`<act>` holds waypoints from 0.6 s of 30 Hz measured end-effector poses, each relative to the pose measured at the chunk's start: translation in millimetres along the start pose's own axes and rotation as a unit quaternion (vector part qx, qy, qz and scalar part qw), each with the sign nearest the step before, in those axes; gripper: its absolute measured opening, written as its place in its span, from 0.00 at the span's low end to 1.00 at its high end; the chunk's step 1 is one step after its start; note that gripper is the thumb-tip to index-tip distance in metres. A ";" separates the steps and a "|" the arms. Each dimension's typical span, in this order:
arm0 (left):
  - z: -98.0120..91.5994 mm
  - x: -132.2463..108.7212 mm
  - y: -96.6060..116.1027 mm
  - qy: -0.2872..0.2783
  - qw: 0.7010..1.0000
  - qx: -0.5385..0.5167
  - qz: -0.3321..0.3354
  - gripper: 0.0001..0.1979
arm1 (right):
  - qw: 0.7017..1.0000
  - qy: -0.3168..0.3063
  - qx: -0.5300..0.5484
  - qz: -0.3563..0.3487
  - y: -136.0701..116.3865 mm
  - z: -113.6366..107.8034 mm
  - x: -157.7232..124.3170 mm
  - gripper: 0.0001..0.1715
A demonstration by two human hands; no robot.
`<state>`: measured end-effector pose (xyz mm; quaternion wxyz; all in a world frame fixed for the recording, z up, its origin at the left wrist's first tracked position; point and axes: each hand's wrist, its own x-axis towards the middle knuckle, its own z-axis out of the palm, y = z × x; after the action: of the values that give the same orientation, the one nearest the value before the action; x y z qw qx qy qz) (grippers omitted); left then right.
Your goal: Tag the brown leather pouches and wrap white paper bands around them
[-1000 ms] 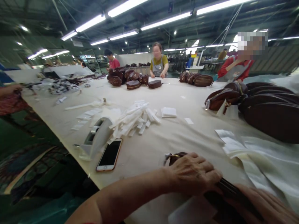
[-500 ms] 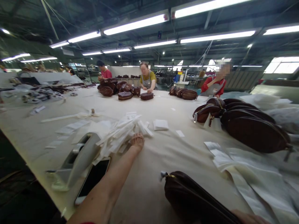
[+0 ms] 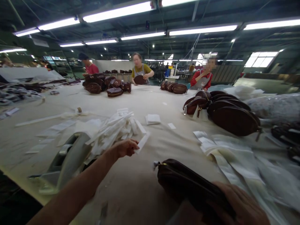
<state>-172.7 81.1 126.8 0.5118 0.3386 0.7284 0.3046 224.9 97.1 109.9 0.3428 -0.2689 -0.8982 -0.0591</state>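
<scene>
My left hand point(image 3: 125, 147) is stretched out over the cloth-covered table point(image 3: 131, 184), its fingers pinched on a white paper strip point(image 3: 142, 142) at the near edge of a heap of white strips point(image 3: 112, 128). Low at the right, my right hand point(image 3: 239, 206) rests closed on the near end of a dark brown zip pouch point(image 3: 187, 184) that lies on the table in front of me. The pouch's zip pull point(image 3: 155, 164) points left.
A grey tape dispenser point(image 3: 67, 162) stands by the left table edge. Several brown pouches point(image 3: 225, 112) are piled at the right, more pouches point(image 3: 105, 86) far back. Clear plastic bags point(image 3: 234, 156) lie at the right. Three people work at the far side.
My left hand left the pouch, reached to the strip heap and now lifts one strip back toward me. The view has swung slightly right.
</scene>
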 end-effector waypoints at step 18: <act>99.5 -87.8 93.1 -0.069 0.744 0.554 0.366 0.14 | 0.991 0.112 -0.022 0.072 -22.2 -4.6 -6.1 0.31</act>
<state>-39.3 74.5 218.8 0.1317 0.8233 0.5519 -0.0131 219.7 74.2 111.2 0.4386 -0.3321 -0.8309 -0.0835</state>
